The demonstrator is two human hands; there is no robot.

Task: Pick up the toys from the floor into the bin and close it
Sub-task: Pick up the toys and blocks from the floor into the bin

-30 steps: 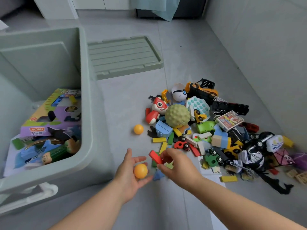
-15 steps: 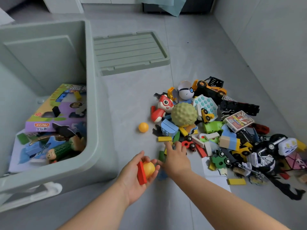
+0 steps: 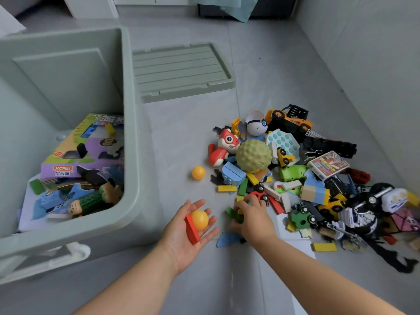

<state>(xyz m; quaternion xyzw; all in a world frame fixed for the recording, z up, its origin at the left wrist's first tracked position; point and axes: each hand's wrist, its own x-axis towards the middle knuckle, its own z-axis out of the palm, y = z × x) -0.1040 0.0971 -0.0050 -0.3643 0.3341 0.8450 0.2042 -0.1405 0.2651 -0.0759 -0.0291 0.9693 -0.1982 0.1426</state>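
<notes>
Left hand (image 3: pixel 179 236) at near centre, palm up, fingers loosely spread and not curled. Orange ball (image 3: pixel 200 220) and red block (image 3: pixel 192 230) lie in the palm, touching each other. Right hand (image 3: pixel 254 221) just right of it, palm down at the near-left edge of the toy pile (image 3: pixel 295 178), fingers curled around a green block (image 3: pixel 230 212). How much of the green block is in the grip cannot be told, the hand covers most of it. Blue flat piece (image 3: pixel 226 238) on the floor (image 3: pixel 181 123) under the right wrist.

Bin (image 3: pixel 130 155) on the left, open, partly filled: purple toy box (image 3: pixel 86 148) leaning inside, mixed blocks and figures at its near end. Lid (image 3: pixel 181 71) flat on the floor at far centre, apart from the bin. Loose orange ball (image 3: pixel 198 172) alone on the floor between bin and pile, just left of the pile. In the pile: bumpy green ball (image 3: pixel 253 155), red fish toy (image 3: pixel 223 146) touching it on the left, yellow block (image 3: pixel 227 188) at the near-left edge, toy cars and black pieces farther right.
</notes>
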